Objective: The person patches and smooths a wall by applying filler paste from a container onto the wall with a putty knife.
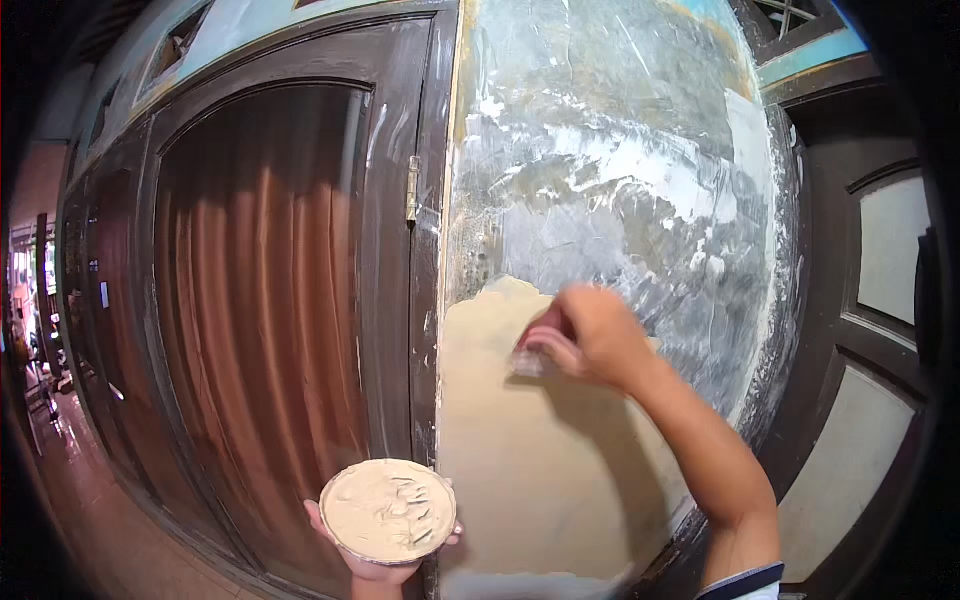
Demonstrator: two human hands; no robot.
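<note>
My left hand point(385, 572) supports a round tub point(325, 510) from below, its fingers curled up around the sides. Thick beige paint point(375, 505) fills it nearly to the rim, with short dents in the surface. Higher up, my right hand point(597, 335) is closed around a small paintbrush point(527, 362), partly hidden by the fingers and smeared by motion. The brush's pale end is at the wall point(570, 235), within the beige-coated patch point(540, 470) and near its upper edge. Above that patch the surface is rough grey with white smears.
Left of the wall stands a dark wooden door point(395, 300) with a glass pane and a brown curtain point(270, 300) behind it; a hinge point(412, 190) sits on its frame. A second dark door point(835, 330) with pale panels is on the right. Tiled floor point(140, 545) shows at lower left.
</note>
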